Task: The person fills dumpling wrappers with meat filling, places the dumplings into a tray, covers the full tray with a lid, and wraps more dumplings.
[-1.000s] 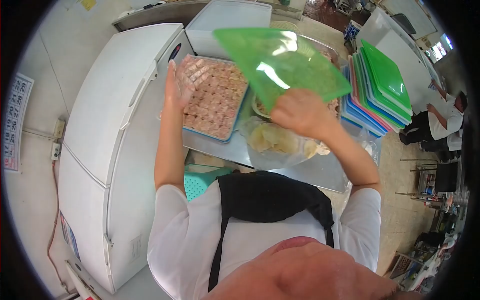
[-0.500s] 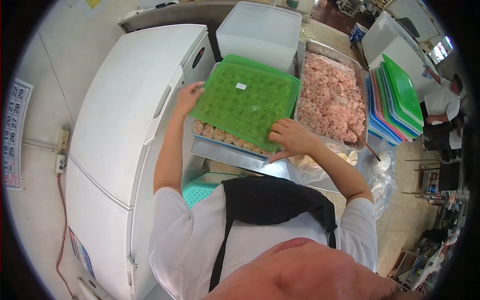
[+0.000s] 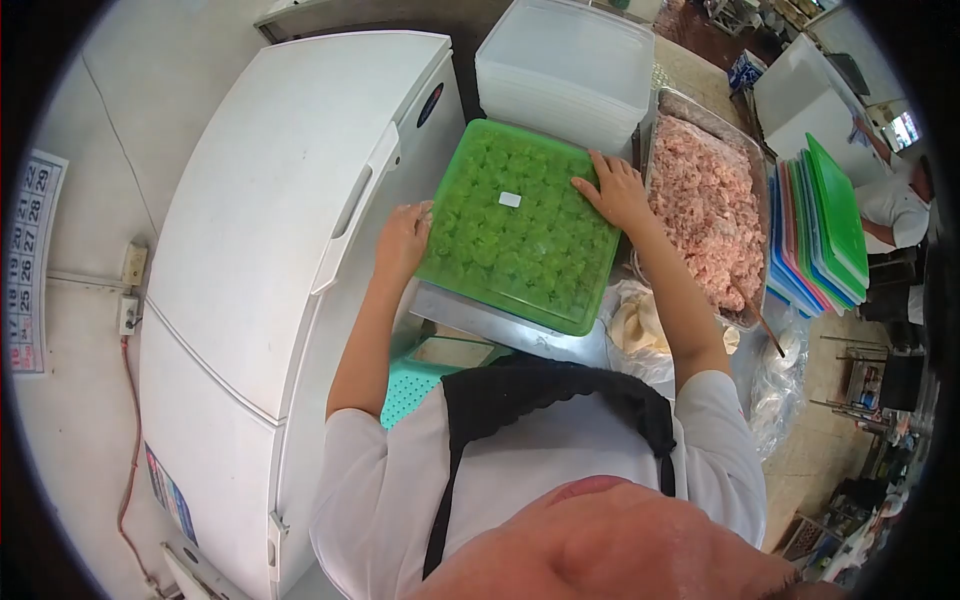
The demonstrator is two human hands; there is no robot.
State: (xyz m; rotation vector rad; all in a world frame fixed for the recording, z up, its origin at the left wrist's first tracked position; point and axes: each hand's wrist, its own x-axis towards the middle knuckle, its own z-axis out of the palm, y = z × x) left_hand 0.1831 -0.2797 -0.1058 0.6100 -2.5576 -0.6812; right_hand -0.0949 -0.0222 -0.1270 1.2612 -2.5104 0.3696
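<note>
A translucent green lid lies flat over a shallow container on the metal table, a small white label near its middle. Rows of small round dumplings show dimly through it. At the lid's left edge, my left hand is curled with its fingers together against the rim. My right hand rests on the lid's upper right corner, fingers stretched out and thumb apart. Right of the lid, a metal tray holds a heap of ground meat filling with a wooden-looking stick in it.
A stack of clear plastic containers stands behind the lid. Coloured lids are piled at the right. A white fridge borders the left side. Plastic-wrapped pale dough sheets lie at the table's front. Another person stands far right.
The green lid has come down level and now covers the front row of dumplings. My right hand has moved from its near right corner to the far right corner.
</note>
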